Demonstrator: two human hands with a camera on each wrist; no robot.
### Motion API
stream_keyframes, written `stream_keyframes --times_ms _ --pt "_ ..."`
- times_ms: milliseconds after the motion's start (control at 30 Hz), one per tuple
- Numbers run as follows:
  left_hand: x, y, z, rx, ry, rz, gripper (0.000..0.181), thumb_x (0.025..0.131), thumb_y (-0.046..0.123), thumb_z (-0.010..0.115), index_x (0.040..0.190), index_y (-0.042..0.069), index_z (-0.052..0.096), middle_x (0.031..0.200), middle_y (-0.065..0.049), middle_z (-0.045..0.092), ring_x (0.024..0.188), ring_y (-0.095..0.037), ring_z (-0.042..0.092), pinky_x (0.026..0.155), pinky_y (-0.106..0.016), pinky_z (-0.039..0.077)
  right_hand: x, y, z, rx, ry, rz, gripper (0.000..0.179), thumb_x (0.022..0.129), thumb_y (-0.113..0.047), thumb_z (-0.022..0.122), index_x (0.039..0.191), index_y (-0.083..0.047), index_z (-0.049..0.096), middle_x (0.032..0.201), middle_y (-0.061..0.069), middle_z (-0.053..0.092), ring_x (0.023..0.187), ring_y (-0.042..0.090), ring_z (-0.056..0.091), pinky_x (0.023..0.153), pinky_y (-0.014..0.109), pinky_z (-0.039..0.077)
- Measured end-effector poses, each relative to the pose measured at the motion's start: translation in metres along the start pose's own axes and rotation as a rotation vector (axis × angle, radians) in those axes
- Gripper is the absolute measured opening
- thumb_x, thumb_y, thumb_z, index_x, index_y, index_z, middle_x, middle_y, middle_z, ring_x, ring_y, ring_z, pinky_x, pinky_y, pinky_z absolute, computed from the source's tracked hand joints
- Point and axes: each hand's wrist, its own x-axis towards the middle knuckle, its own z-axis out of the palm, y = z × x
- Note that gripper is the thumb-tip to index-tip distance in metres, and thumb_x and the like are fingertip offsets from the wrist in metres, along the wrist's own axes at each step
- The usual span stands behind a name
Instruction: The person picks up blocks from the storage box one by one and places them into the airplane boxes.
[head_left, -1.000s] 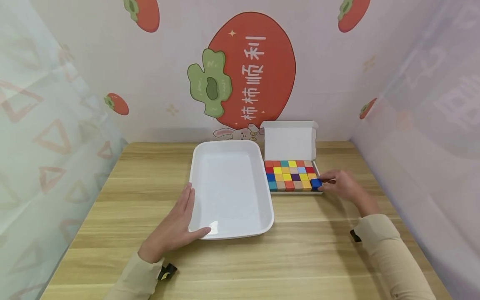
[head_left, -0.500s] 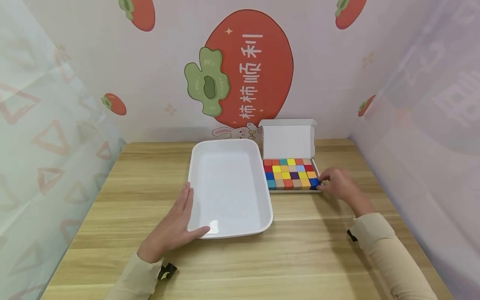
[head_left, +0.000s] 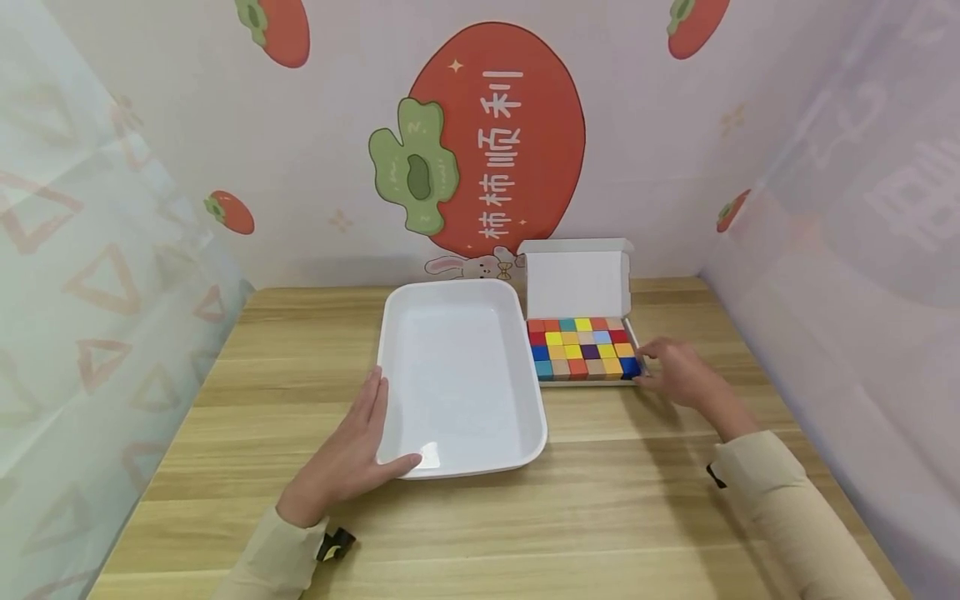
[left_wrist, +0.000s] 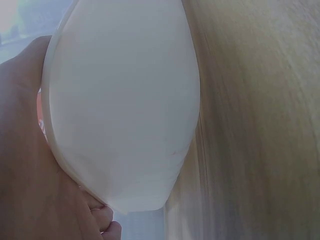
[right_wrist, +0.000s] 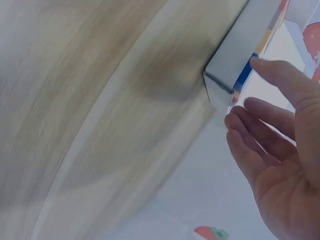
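Observation:
My left hand [head_left: 345, 454] rests against the near left corner of a deep white tray [head_left: 537, 417]. Its straight fingers lie along the left rim, and the thumb reaches over the front rim. Right of the tray stands a shallow white box [head_left: 592, 383], filled with rows of coloured wooden blocks [head_left: 576, 367]. A dark blue block [head_left: 629, 367] sits in the box's near right corner. My right hand [head_left: 678, 372] is at that corner. The right wrist view shows the thumb [right_wrist: 265, 65] touching the blue block, while the other fingers are spread loosely beside the box corner.
The box's lid [head_left: 577, 285] stands upright at the back. All of this is on a wooden table [head_left: 480, 533], with a printed wall hanging [head_left: 322, 150] behind it and fabric walls at both sides.
The blue block has gone down from a tilted position at the right hand's fingertips into the box corner, level with its neighbours. The right fingers have loosened; the left hand stays on the tray.

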Motion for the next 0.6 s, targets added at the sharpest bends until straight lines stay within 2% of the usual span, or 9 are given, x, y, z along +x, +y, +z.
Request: stream_keyframes --times_ms 167,267,333,600 --pt "-0.001 -0.001 0.0 -0.003 0.001 -0.004 0.123 0.093 0.069 0.066 0.168 0.0 -0.004 0.179 -0.015 -0.013 0.167 -0.033 -0.003 0.132 -0.031 0.003 -0.001 -0.001 0.006 0.037 -0.011 0.023 0.09 0.091 -0.038 0.084 0.153 0.012 0.043 0.148 0.038 0.054 0.131 0.053 0.057 0.11 0.069 0.047" --pt "0.0 -0.001 -0.001 -0.003 0.008 -0.004 0.123 0.093 0.07 0.065 0.168 0.001 -0.004 0.179 -0.014 -0.014 0.167 -0.032 -0.003 0.131 -0.028 0.0 0.002 -0.003 0.014 0.068 -0.006 0.044 0.102 0.089 -0.046 0.084 0.159 0.009 0.035 0.154 0.037 0.049 0.133 0.05 0.055 0.114 0.069 0.044" --pt "0.0 -0.002 0.0 -0.005 0.012 -0.003 0.123 0.093 0.07 0.065 0.168 0.001 -0.004 0.179 -0.014 -0.014 0.167 -0.032 -0.003 0.131 -0.027 0.0 0.005 -0.003 0.02 0.079 0.013 0.054 0.104 0.087 -0.048 0.085 0.16 0.008 0.035 0.154 0.035 0.05 0.133 0.049 0.055 0.115 0.068 0.044" --pt "0.001 -0.001 0.002 -0.002 -0.006 -0.002 0.123 0.093 0.07 0.066 0.168 0.001 -0.004 0.178 -0.014 -0.014 0.167 -0.032 -0.004 0.134 -0.037 0.007 0.012 0.0 0.033 0.111 0.073 0.12 0.099 0.087 -0.043 0.087 0.154 0.013 0.041 0.141 0.037 0.059 0.109 0.04 0.061 0.107 0.063 0.053"
